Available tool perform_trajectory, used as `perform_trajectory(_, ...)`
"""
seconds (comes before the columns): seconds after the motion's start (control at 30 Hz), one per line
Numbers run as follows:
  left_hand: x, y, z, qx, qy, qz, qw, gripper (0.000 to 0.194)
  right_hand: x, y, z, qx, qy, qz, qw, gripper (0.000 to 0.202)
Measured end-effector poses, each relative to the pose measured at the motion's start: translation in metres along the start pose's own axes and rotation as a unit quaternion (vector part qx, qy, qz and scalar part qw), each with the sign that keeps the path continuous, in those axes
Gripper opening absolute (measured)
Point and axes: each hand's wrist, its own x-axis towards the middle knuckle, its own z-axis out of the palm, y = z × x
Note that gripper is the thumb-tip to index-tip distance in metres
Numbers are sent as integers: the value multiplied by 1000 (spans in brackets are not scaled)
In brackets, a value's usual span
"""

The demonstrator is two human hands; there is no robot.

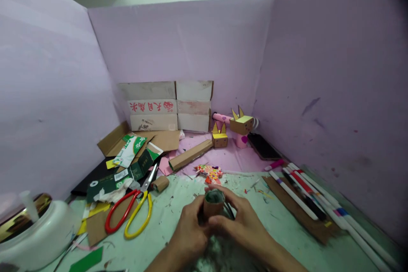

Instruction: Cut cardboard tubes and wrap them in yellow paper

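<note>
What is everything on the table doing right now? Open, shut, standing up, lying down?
Cardboard tube: upright, gripped by both hands.
Left hand: fingers wrapped on the tube.
Right hand: fingers wrapped on the tube.
Scissors: lying flat, blades shut.
Markers: lying side by side, capped.
Phone: flat, screen dark.
Small paper animal: standing upright.
White jar: open, stick inside.
Boxes: stacked against the wall.

Soft, even indoor light falls from above, bright on the white wall at the top and dimmer low on the bench, where shadows stay faint. Wide-angle distortion bends the purple partition walls outward and darkens the top right corner. The white jar at lower left and the markers towards the right edge look slightly smeared.
</note>
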Motion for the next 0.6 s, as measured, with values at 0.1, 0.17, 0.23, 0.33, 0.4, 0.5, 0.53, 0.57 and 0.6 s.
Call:
perform_trajectory(0.1, -1, -3, 6, 58, 15, 3, 998, 14, 0, 3, 5, -6, 1, 10, 1000, 50)
perform_trajectory(0.17, -4, 0, 6, 105, 13, -2, 994, 12, 0, 6, 7, 28, -3, 14, 1000, 46)
perform_trajectory(0.23, -6, 6, -3, 154, 7, 15, 988, 18, 0, 10, 7, 91, 3, 25, 995, 40)
perform_trajectory(0.33, 5, 22, -31, 251, 71, 36, 965, 25, 4, 13, 2, 241, 46, 80, 966, 31)
perform_trajectory(0.4, 26, 31, -54, 355, 147, 10, 923, 26, 9, 14, -2, 343, 75, 116, 929, 27)
perform_trajectory(0.5, 72, 36, -79, 422, 147, -23, 894, 30, 15, 14, -8, 431, 109, 141, 885, 25)
perform_trajectory(0.53, 88, 35, -83, 438, 134, -39, 888, 31, 17, 14, -10, 440, 119, 142, 879, 25)
perform_trajectory(0.57, 103, 33, -85, 451, 121, -57, 882, 32, 18, 13, -12, 430, 122, 126, 886, 25)
perform_trajectory(0.6, 115, 29, -85, 461, 106, -76, 878, 32, 20, 13, -13, 413, 122, 106, 896, 26)
